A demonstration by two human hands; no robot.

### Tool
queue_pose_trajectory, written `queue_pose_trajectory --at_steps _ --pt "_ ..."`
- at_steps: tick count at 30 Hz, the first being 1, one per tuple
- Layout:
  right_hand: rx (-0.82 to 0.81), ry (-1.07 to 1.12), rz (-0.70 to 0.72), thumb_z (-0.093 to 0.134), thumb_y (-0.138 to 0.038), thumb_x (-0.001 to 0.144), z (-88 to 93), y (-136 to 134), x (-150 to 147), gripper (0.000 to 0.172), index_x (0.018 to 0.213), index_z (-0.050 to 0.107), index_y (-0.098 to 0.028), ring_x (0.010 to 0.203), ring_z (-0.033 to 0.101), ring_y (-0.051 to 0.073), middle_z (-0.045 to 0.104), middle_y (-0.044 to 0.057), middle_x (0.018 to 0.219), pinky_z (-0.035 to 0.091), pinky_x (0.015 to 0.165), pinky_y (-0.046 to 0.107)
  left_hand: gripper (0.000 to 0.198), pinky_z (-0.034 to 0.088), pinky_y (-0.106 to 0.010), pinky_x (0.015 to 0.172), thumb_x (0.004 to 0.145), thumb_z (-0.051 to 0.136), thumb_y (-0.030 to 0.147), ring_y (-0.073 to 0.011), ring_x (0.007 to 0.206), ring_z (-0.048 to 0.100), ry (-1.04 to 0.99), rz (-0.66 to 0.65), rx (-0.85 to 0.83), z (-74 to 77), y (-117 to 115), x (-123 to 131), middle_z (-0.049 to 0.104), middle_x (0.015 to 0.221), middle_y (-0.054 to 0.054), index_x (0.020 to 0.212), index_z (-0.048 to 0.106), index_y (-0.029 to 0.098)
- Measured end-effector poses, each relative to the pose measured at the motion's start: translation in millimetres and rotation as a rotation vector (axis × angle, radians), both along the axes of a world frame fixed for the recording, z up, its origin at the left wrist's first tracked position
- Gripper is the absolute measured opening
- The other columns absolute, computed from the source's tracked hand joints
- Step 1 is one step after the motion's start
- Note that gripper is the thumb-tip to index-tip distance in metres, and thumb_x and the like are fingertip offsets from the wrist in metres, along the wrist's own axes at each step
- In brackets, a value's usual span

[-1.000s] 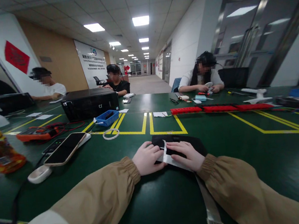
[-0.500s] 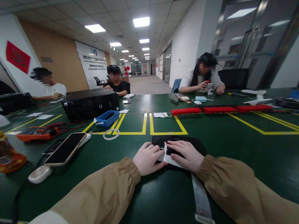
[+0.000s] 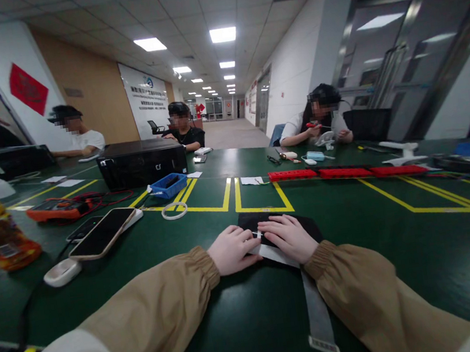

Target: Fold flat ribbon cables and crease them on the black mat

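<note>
A dark, flat sheet-like piece [image 3: 309, 225] lies on the table in front of me, with a white strip [image 3: 278, 254] along its near side. My left hand [image 3: 233, 250] is at its left end, thumb at the near edge and fingers curled over the top. Spread over the top, my right hand [image 3: 290, 239] rests its fingertips by a small white tab [image 3: 259, 235] between both hands. From under my right wrist a grey flat ribbon cable [image 3: 318, 310] runs toward me, ending in a pale connector-like strip. The hands hide much of the piece.
To the left are a phone [image 3: 103, 234], a drink bottle [image 3: 1, 238], an orange multimeter [image 3: 62, 208] and a blue tray [image 3: 169, 186]. A black box [image 3: 142, 163] stands behind. Red bars [image 3: 343, 172] lie beyond my right hand. Several people sit around the table.
My right hand has shifted slightly up and left, its fingers now covering more of the white tab. My left hand has hardly moved. Across the table, a person's hand holding a red item has shifted.
</note>
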State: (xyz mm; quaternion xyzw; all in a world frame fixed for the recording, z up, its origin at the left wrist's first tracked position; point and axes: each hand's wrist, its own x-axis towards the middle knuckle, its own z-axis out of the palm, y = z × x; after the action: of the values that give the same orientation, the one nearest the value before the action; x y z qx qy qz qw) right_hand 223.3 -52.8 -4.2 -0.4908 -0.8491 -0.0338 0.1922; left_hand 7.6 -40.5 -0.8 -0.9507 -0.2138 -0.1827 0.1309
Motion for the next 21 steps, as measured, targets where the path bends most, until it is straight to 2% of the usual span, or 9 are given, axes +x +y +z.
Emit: queue_pose_trajectory --at_steps 5,12,16,21 --pt "0.058 0.011 -0.005 0.036 -0.036 0.094 2.8 5 -3 0.032 0.11 0.062 -0.028 0.114 0.041 0.022 0.056 0.001 0.119 0.029 0.097 0.044 0.034 0.037 -0.03 0.08 0.09 0.041 0.045 -0.0167 0.087 0.054 0.002 -0.006 -0.011 0.0 1 -1 0.057 0.092 -0.003 0.108 0.055 0.021" --pt "0.082 0.085 0.01 0.032 -0.029 0.093 -4.2 14 4 0.035 0.11 0.062 -0.022 0.111 0.045 0.021 0.054 0.006 0.118 0.035 0.093 0.041 0.033 0.038 -0.028 0.074 0.089 0.042 0.045 -0.0161 0.087 0.053 0.009 -0.015 -0.018 -0.1 1 -2 0.057 0.094 -0.003 0.108 0.055 0.021" --pt "0.126 0.179 0.105 0.035 -0.03 0.092 -1.7 13 6 0.032 0.102 0.064 -0.019 0.106 0.049 0.02 0.057 0.007 0.112 0.037 0.091 0.039 0.032 0.039 -0.028 0.072 0.089 0.043 0.044 -0.0158 0.087 0.053 0.014 -0.013 -0.013 -0.2 1 -3 0.056 0.095 -0.003 0.109 0.054 0.022" --pt "0.075 0.111 0.257 0.04 -0.031 0.091 4.7 6 2 0.028 0.099 0.065 -0.022 0.101 0.051 0.019 0.062 0.004 0.104 0.037 0.089 0.038 0.032 0.04 -0.029 0.073 0.09 0.042 0.044 -0.016 0.088 0.052 0.019 -0.008 -0.018 -0.5 0 -3 0.056 0.098 -0.003 0.111 0.054 0.023"
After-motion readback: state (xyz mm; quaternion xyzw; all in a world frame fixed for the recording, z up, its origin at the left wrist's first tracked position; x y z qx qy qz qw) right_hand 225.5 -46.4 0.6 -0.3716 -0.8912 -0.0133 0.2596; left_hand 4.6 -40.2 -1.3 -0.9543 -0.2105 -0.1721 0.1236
